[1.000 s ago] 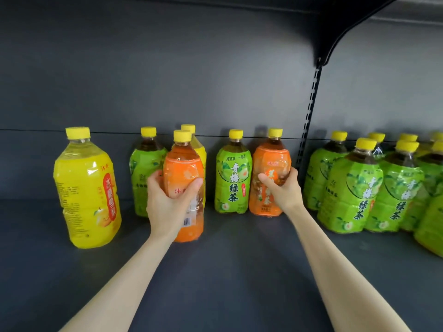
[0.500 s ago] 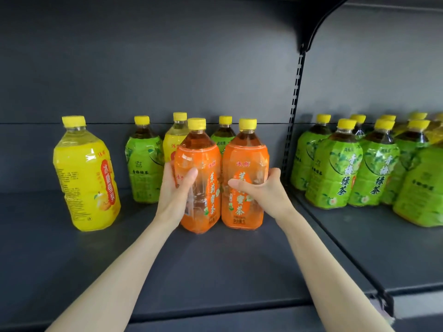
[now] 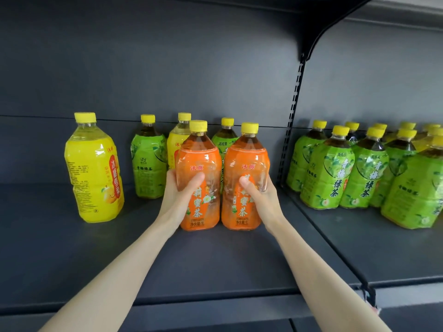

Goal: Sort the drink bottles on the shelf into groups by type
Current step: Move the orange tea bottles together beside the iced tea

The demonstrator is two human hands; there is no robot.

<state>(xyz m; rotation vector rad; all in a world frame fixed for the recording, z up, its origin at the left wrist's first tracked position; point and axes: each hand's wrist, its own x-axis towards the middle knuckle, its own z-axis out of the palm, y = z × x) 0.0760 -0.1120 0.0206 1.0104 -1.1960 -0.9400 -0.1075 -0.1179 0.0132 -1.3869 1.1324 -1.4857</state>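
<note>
Two orange-labelled tea bottles stand side by side on the dark shelf [image 3: 215,264]. My left hand [image 3: 178,200] grips the left orange bottle [image 3: 200,161] and my right hand [image 3: 261,200] grips the right orange bottle [image 3: 248,161]. Behind them stand a green-labelled bottle [image 3: 148,161], a small yellow bottle [image 3: 177,142] and another green bottle [image 3: 225,137], both partly hidden. A large yellow juice bottle [image 3: 93,168] stands at the left.
A slotted upright post [image 3: 291,121] divides the shelf. To its right stands a group of several green tea bottles [image 3: 335,168] with yellow caps. A black bracket [image 3: 318,37] carries the shelf above. Bare shelf lies in front of the orange bottles.
Both hands have drawn the two orange bottles forward and together from the back row. My view has shifted slightly so the bottles sit nearer the middle.
</note>
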